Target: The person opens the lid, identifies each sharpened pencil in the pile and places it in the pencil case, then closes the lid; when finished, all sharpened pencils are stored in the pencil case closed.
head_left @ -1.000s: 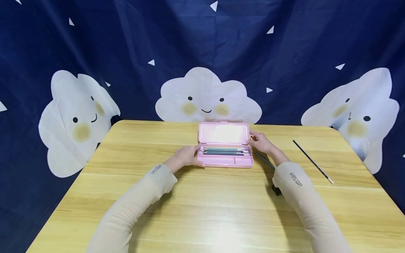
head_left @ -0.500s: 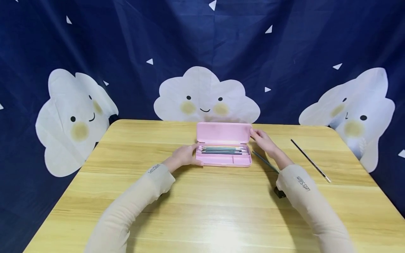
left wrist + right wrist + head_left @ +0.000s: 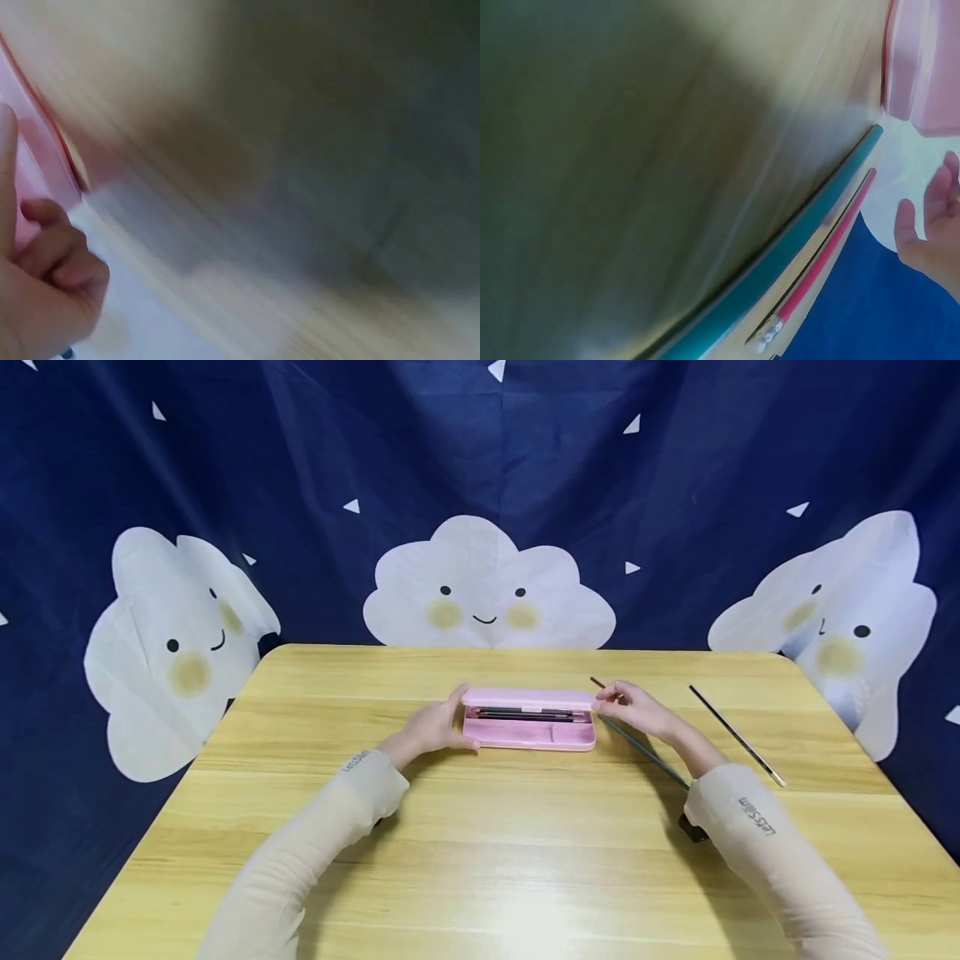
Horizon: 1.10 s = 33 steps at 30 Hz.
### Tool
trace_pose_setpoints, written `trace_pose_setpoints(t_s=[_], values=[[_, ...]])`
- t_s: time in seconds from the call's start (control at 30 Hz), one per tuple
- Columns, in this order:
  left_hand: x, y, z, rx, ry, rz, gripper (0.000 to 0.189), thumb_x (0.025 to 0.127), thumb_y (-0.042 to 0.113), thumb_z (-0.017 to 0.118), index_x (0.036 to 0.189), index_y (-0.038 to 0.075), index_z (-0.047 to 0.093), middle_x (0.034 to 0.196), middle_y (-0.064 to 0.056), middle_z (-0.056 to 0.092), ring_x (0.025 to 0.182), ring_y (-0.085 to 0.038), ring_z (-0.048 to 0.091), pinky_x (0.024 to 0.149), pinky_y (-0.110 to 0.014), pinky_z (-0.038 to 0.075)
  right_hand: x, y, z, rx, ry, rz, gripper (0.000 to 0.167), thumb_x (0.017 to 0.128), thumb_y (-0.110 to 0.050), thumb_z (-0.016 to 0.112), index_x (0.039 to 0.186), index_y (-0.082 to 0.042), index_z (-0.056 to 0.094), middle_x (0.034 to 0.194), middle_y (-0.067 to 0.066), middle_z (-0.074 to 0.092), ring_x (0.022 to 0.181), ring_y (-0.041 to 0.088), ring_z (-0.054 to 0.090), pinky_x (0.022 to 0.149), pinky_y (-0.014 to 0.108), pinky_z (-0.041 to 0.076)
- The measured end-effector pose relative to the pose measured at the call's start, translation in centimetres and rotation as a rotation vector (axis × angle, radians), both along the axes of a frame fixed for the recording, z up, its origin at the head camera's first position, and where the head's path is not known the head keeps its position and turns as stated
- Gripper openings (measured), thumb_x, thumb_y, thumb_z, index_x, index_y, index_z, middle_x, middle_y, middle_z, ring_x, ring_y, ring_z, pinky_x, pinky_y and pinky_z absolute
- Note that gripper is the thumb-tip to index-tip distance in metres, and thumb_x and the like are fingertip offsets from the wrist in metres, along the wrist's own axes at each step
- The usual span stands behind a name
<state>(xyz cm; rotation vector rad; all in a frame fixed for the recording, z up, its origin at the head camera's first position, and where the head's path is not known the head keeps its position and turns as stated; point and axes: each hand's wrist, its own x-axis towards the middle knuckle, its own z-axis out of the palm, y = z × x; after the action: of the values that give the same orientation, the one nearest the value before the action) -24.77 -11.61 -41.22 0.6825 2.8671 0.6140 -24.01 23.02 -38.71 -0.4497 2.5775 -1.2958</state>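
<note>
A pink pencil case (image 3: 573,735) lies on the table with its lid (image 3: 528,697) partly lowered. Several pencils (image 3: 525,715) show in its back compartment under the lid. My left hand (image 3: 431,725) holds the case's left end, thumb at the front corner and a finger reaching to the lid's corner. With bent fingers, my right hand (image 3: 636,706) touches the lid's right corner. In the right wrist view some of its fingers (image 3: 906,225) stand apart from the case. A green pencil (image 3: 641,748) lies below that hand, and a red pencil (image 3: 825,255) lies partly hidden behind it.
A dark pencil (image 3: 735,733) with a white end lies farther right on the wooden table (image 3: 487,843). Behind the table's back edge hangs a dark blue curtain (image 3: 315,460) printed with smiling clouds. Black devices show under both sleeves.
The lid has swung forward and down from upright, covering part of the pencils. My right hand has moved with its corner. My left hand stays at the case's left end, finger raised to the lid.
</note>
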Motion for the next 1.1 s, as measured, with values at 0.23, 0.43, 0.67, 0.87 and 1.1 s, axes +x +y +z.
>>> trace_pose_setpoints(t_s=[0.23,0.43,0.67,0.87,1.1], values=[[-1.0,-1.3,0.6,0.040,-0.131,-0.044,0.076,0.083,0.049,0.059,0.143,0.014,0.030,0.059,0.001,0.045,0.053,-0.012,0.042,0.060,-0.028,0.038,0.4,-0.2,-0.7,0.036,0.029,0.080,0.025,0.087,-0.013,0.060,0.101,0.006,0.052,0.086,0.007,0.048,0.074,0.017,0.043,0.065,0.024,0.038],[-1.0,-1.1,0.5,0.047,-0.158,-0.019,0.070,0.087,0.049,0.053,0.142,0.013,0.030,0.097,-0.019,0.062,0.082,-0.027,0.059,0.086,-0.042,0.043,0.4,-0.9,-1.3,0.152,0.125,0.112,0.036,0.085,-0.016,0.063,0.110,0.007,0.052,0.082,0.010,0.051,0.071,0.018,0.044,0.064,0.028,0.038],[-1.0,-1.1,0.3,0.016,-0.192,-0.074,0.082,0.086,0.046,0.057,0.147,0.012,0.014,0.146,-0.017,0.026,0.129,-0.036,0.032,0.107,-0.045,0.025,0.6,-1.4,-1.6,0.249,0.142,0.174,0.063,0.087,-0.023,0.062,0.134,0.010,0.036,0.128,0.027,0.047,0.107,0.034,0.048,0.094,0.050,0.036],[-0.9,-1.0,0.6,0.015,-0.226,-0.082,0.080,0.085,0.044,0.059,0.147,0.013,0.017,0.146,-0.016,0.027,0.133,-0.032,0.027,0.108,-0.042,0.022,0.9,-1.6,-1.2,0.297,0.111,0.198,0.065,0.087,-0.023,0.061,0.136,0.008,0.033,0.077,0.013,0.055,0.069,0.021,0.047,0.067,0.031,0.041],[-0.7,-0.9,1.0,-0.042,-0.205,-0.072,0.083,0.083,0.045,0.061,0.146,0.012,0.018,0.143,-0.020,0.030,0.131,-0.033,0.030,0.108,-0.042,0.023,0.9,-2.1,-0.8,0.414,0.114,0.214,0.066,0.087,-0.024,0.062,0.137,0.006,0.033,0.062,-0.001,0.042,0.057,0.011,0.034,0.059,0.025,0.031]])
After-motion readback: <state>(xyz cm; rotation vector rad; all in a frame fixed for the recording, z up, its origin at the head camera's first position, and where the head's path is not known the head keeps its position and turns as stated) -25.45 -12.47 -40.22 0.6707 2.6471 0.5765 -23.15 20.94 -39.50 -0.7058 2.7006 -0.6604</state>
